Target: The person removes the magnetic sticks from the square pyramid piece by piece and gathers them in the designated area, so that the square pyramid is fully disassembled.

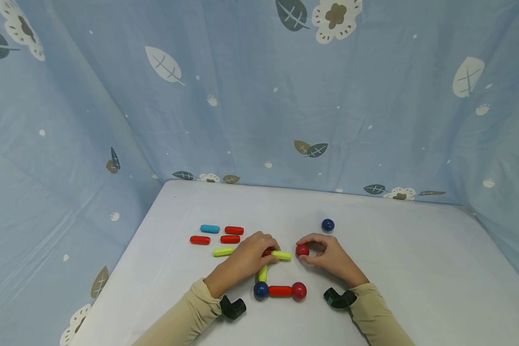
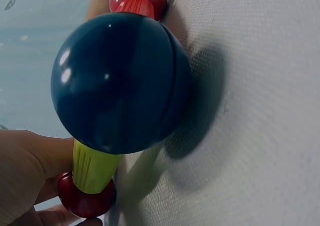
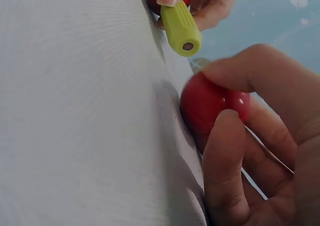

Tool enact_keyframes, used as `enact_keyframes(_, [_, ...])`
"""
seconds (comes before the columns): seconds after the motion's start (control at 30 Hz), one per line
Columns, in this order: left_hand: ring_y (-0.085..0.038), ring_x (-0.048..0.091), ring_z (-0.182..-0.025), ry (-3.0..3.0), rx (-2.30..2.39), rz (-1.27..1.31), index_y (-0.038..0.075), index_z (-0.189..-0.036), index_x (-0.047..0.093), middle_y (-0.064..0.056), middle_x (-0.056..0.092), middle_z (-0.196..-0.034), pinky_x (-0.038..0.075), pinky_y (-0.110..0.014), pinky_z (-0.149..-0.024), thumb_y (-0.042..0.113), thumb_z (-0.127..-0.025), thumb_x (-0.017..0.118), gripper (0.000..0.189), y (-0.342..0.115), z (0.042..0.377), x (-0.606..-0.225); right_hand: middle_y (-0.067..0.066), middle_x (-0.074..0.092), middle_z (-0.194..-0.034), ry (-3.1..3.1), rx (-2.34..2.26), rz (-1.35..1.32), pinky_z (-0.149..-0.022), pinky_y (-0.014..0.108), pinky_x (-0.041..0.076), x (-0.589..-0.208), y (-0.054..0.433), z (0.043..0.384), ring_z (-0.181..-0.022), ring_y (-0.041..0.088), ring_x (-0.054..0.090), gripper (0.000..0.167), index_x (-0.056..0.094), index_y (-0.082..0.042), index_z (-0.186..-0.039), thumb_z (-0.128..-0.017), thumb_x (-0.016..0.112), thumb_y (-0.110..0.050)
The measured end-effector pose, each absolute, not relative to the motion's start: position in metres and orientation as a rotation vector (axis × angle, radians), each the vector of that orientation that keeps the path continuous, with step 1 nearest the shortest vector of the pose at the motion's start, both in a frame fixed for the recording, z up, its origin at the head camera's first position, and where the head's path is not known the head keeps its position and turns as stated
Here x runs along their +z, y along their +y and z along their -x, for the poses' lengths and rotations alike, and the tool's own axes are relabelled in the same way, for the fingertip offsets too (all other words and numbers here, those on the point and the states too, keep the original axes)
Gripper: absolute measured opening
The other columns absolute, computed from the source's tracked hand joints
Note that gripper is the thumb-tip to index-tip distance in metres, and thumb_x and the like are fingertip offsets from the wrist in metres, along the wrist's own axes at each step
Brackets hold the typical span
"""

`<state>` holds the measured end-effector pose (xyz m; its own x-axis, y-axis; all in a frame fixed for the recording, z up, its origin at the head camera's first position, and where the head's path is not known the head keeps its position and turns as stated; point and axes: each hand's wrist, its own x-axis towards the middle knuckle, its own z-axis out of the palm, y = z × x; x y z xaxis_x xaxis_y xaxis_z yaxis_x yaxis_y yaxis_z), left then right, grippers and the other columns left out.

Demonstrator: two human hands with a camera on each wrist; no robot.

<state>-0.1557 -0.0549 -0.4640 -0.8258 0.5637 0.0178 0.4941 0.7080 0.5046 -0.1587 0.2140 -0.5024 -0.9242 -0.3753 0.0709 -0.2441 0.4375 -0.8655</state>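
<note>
Nearest are the person's beige sleeves [image 1: 179, 317], each with a black wrist device [image 1: 339, 298] at the cuff, over the white cloth-covered tabletop [image 1: 415, 269]. Just ahead lies a glossy dark blue ball [image 1: 261, 290], joined on its right to a ridged red rod [image 1: 280, 291] that ends at a glossy red ball [image 1: 299, 291]. From the blue ball a ridged yellow-green rod [image 1: 262, 274] leads away to a second red ball [image 1: 266, 252], which the left hand [image 1: 251, 252] grips between thumb and fingers. Another yellow-green rod [image 1: 282, 255] sticks out rightward from that grasp, a small round disc showing in its free end. Near this end but apart from it, the right hand [image 1: 326, 254] pinches a third red ball [image 1: 302, 250] low over the tabletop. Left of the left hand lies a loose yellow-green rod [image 1: 223, 252]; beyond it are three loose red rods [image 1: 230, 239] and a light blue rod [image 1: 209, 228]. Farther off, past the right hand, sits a loose dark blue ball [image 1: 327, 225]. A pale blue curtain [image 1: 242, 110] with leaf and flower prints hangs behind.
</note>
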Motion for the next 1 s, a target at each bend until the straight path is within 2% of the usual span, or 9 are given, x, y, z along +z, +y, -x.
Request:
enact_keyframes(0.2, [-0.008,0.052,-0.09,2.765,0.768,-0.871,0.02,-0.11,0.077,0.007,0.074,-0.104,0.047,-0.019,-0.075,0.028,-0.092,0.079,0.02,-0.055,0.156,-0.465,0.007,0.072,-0.119,2.465,-1.568,0.569,-0.056,0.029,0.057,-0.499,0.222,0.159,-0.089,0.009,0.066,0.033,0.073,-0.016,-0.119,-0.088,0.083,-0.019])
enact_keyframes(0.3, [-0.008,0.052,-0.091,2.769,0.761,-0.866,0.02,-0.111,0.077,0.007,0.074,-0.105,0.047,-0.019,-0.076,0.028,-0.092,0.079,0.02,-0.054,0.156,-0.465,0.01,0.071,-0.119,2.454,-1.645,0.586,-0.058,0.032,0.059,-0.494,0.233,0.16,-0.097,0.009,0.066,0.033,0.073,-0.01,-0.12,-0.089,0.082,-0.016])
enact_keyframes(0.5, [-0.009,0.054,-0.093,2.774,0.759,-0.884,0.02,-0.111,0.077,0.006,0.074,-0.107,0.048,-0.02,-0.077,0.027,-0.092,0.079,0.02,-0.054,0.156,-0.465,0.01,0.072,-0.122,2.571,-1.786,0.551,-0.074,0.026,0.062,-0.49,0.27,0.167,-0.106,0.0,0.067,0.034,0.072,0.001,-0.123,-0.09,0.079,-0.006])
enact_keyframes(0.6, [-0.009,0.055,-0.094,2.772,0.764,-0.885,0.019,-0.11,0.077,0.005,0.074,-0.107,0.048,-0.021,-0.078,0.027,-0.092,0.079,0.02,-0.054,0.156,-0.464,0.001,0.072,-0.121,2.665,-1.792,0.43,-0.074,0.023,0.06,-0.494,0.289,0.17,-0.106,-0.003,0.065,0.035,0.071,0.001,-0.124,-0.091,0.078,-0.008])
enact_keyframes(0.73, [-0.009,0.054,-0.093,2.773,0.766,-0.874,0.02,-0.11,0.077,0.006,0.074,-0.107,0.048,-0.02,-0.077,0.027,-0.092,0.079,0.02,-0.055,0.156,-0.464,-0.018,0.068,-0.118,2.75,-1.746,0.218,-0.072,0.022,0.059,-0.501,0.304,0.172,-0.103,-0.008,0.064,0.042,0.07,-0.004,-0.13,-0.093,0.079,-0.02])
enact_keyframes(0.8, [-0.008,0.054,-0.092,2.775,0.769,-0.866,0.02,-0.11,0.077,0.006,0.074,-0.107,0.048,-0.02,-0.077,0.027,-0.091,0.08,0.02,-0.055,0.156,-0.463,-0.022,0.066,-0.118,2.759,-1.74,0.141,-0.07,0.023,0.06,-0.502,0.306,0.173,-0.103,-0.009,0.064,0.045,0.068,-0.005,-0.132,-0.093,0.079,-0.025])
enact_keyframes(0.87, [-0.008,0.054,-0.092,2.775,0.77,-0.862,0.02,-0.111,0.077,0.006,0.074,-0.107,0.048,-0.02,-0.078,0.026,-0.091,0.08,0.021,-0.055,0.156,-0.464,-0.019,0.066,-0.119,2.769,-1.729,0.083,-0.071,0.023,0.06,-0.503,0.307,0.173,-0.103,-0.01,0.064,0.048,0.068,-0.007,-0.133,-0.092,0.08,-0.028])
enact_keyframes(1.0, [-0.008,0.054,-0.094,2.77,0.771,-0.851,0.02,-0.111,0.077,0.006,0.074,-0.107,0.048,-0.02,-0.078,0.026,-0.091,0.08,0.021,-0.056,0.157,-0.463,0.002,0.067,-0.131,2.794,-1.669,0.025,-0.072,0.021,0.059,-0.503,0.306,0.173,-0.106,-0.014,0.059,0.049,0.068,-0.009,-0.135,-0.093,0.079,-0.031])
